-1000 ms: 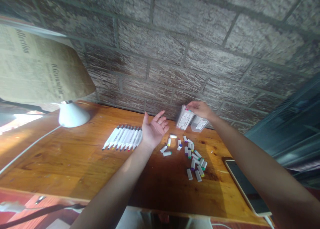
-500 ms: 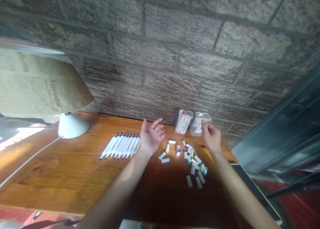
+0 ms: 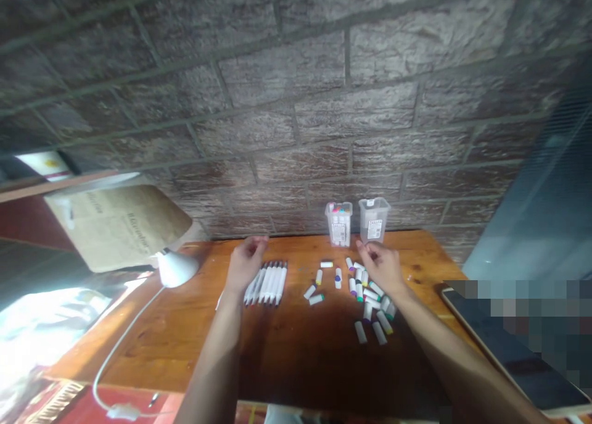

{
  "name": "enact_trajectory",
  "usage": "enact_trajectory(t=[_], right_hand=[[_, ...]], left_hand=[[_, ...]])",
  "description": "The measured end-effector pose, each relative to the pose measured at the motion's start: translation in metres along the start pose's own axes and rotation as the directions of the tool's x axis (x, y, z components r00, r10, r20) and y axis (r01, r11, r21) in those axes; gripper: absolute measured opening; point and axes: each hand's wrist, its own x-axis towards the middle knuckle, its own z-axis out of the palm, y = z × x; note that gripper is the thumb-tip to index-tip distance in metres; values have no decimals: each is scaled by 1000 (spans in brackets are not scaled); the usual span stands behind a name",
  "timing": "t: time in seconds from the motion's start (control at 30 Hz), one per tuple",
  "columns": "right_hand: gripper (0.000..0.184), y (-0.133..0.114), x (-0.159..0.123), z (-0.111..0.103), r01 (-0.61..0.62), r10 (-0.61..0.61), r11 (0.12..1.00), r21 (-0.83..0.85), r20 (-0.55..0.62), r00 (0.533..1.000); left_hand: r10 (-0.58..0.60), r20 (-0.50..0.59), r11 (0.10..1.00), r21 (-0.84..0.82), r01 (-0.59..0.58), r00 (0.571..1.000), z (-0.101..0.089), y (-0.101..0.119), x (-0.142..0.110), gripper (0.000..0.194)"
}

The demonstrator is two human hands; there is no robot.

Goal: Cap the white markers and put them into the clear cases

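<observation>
My left hand [image 3: 246, 262] is curled over the left part of a row of white markers [image 3: 272, 282] with dark far tips, hiding some of them. Its fingers are bent in, and whatever they may hold is hidden. My right hand [image 3: 382, 265] hovers by a loose pile of white marker caps [image 3: 370, 295] with purple, green and yellow ends. Its fingers are curled in, with nothing visible in them. Behind it stand two clear plastic boxes: the left box [image 3: 340, 229] holds several markers upright, while the right box [image 3: 375, 220] looks see-through, with a white label.
A lamp [image 3: 176, 268] with a printed paper shade [image 3: 124, 226] stands at the left, its white cord [image 3: 124, 334] running over the wooden table [image 3: 171, 337]. A tablet-like device [image 3: 504, 350] lies at the right edge. A stone-block wall [image 3: 314, 152] rises behind.
My left hand has turned from palm-up and open to curled over the marker row. My right hand has come away from the boxes down toward the caps. The view has shifted left.
</observation>
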Motion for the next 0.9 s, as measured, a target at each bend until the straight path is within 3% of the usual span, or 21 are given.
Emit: enact_trajectory(t=[0.07,0.13,0.23,0.33,0.63,0.77,0.9], right_hand=[[49,2,1,1,8,-8,1000,0,-12,1000],[49,3,2,2,8,-8,1000,2,-28,1000],[49,3,1,3,6,-5,1000,23,-36,999],[49,3,1,4,9,-8,999,41,-46,999],[49,9,3,4,-7,14,998,68,-102,995],[50,10,4,5,-31,38,996,82,-93,995],[51,10,4,5,-51,60,994,98,-90,994]], left_hand=[[33,47,968,246,-44,998,-11,6,-2,6],[-9,140,932,361,-43,990,-13,9,-7,9],[-140,205,870,492,21,969,-3,8,-16,15],[-247,182,698,715,44,952,12,3,-22,22],[-382,193,342,938,-56,904,39,-9,-22,13],[-388,234,303,946,-116,892,43,-10,-25,18],[-338,302,368,914,-170,891,39,2,-25,29]])
